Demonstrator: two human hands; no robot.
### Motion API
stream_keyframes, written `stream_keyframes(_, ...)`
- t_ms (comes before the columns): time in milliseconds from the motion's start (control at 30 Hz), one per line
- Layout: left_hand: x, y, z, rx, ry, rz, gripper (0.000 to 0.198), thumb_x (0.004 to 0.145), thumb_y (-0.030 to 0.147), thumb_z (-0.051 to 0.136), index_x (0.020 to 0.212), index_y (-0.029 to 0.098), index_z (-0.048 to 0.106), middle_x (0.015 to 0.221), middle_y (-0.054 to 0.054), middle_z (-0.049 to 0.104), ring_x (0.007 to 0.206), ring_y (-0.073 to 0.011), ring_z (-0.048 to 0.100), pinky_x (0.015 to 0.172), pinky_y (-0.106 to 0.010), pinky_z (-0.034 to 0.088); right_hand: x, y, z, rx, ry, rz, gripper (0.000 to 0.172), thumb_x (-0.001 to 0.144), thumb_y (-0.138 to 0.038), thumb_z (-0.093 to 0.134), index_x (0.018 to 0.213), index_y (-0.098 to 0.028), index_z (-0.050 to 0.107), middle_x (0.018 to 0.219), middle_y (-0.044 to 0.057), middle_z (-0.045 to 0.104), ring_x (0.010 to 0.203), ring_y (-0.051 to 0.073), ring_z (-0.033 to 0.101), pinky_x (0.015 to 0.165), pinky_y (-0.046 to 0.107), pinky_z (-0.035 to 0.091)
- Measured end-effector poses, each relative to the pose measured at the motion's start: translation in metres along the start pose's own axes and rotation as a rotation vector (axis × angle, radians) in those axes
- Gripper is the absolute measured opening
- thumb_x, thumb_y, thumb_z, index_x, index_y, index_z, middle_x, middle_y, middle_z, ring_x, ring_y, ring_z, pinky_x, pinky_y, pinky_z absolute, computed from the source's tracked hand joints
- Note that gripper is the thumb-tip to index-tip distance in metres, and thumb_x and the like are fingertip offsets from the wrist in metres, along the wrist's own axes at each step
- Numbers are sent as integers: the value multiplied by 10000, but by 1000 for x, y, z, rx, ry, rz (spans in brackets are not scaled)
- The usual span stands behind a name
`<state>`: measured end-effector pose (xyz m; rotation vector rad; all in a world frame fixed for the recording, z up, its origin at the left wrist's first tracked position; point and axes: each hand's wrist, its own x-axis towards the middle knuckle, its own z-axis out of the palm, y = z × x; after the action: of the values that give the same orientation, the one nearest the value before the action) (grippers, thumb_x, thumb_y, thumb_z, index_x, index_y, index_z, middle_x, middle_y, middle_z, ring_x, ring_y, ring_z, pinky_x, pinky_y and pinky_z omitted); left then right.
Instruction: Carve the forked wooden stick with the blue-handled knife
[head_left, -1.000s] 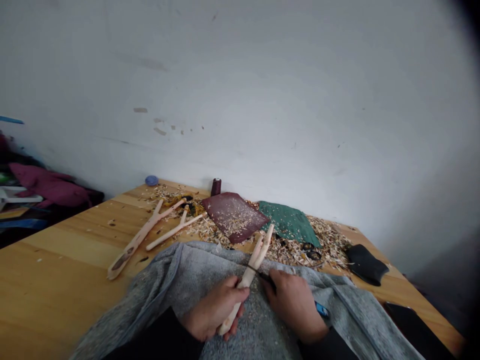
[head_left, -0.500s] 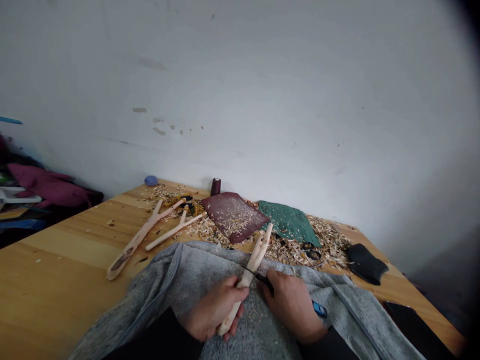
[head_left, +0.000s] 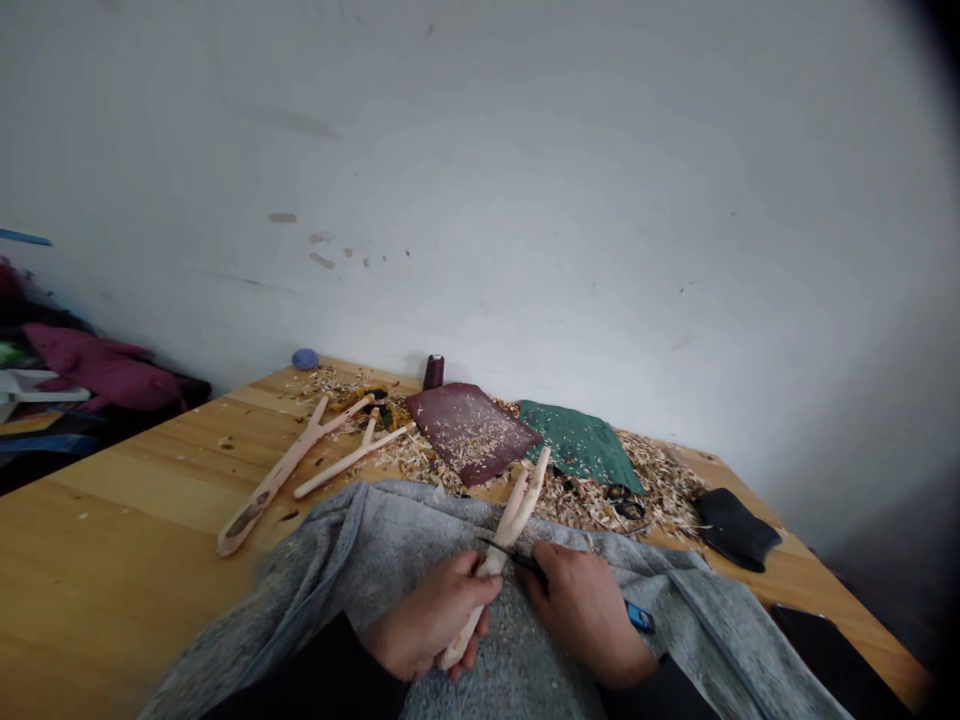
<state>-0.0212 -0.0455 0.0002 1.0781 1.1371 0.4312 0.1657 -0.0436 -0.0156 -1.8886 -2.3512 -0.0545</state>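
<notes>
Table [head_left: 112, 520], knife [head_left: 525, 560] mostly under right hand [head_left: 589, 615]

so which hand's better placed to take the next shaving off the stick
Right, likely: the right hand holds the knife with its blade against the stick, while the left hand grips the stick's lower end.

Bare tabletop [head_left: 112, 520] left open; shavings [head_left: 645, 480], cloths [head_left: 469, 430] crowd far side.
</notes>
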Motion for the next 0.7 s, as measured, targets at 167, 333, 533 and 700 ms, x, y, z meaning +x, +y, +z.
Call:
stream_keyframes(167,0,-1,1,5,5,1,94,979,251,356,908,242,417,591,109,478,325,-53,376,363,-190,245,-1,1,1,-9,-3,3,158,947,-294,566,871,-225,686,862,32,758,782,200,703,627,289,341)
stream_keyframes(333,1,-1,0,2,0,17,95,974,262,352,903,246,412,600,101,483,328,-59,378,363,-202,257,-1,3,-1,2,8,-12,146,937,-288,579,864,-227,689,862,26,760,788,196,704,630,289,342)
stream_keyframes(533,5,-5,-1,8,-9,21,83,969,257,351,926,240,420,602,97,483,326,-66,382,361,-207,265,0,3,-1,-14,-1,-13,157,940,-288,566,866,-227,690,855,31,760,773,196,700,619,286,335)
stream_keyframes(700,3,-4,0,13,-5,26,68,961,268,376,928,236,427,603,99,483,329,-62,382,369,-202,272,-1,3,0,-3,-6,-19,164,945,-291,562,863,-222,686,859,35,759,777,198,699,624,285,340)
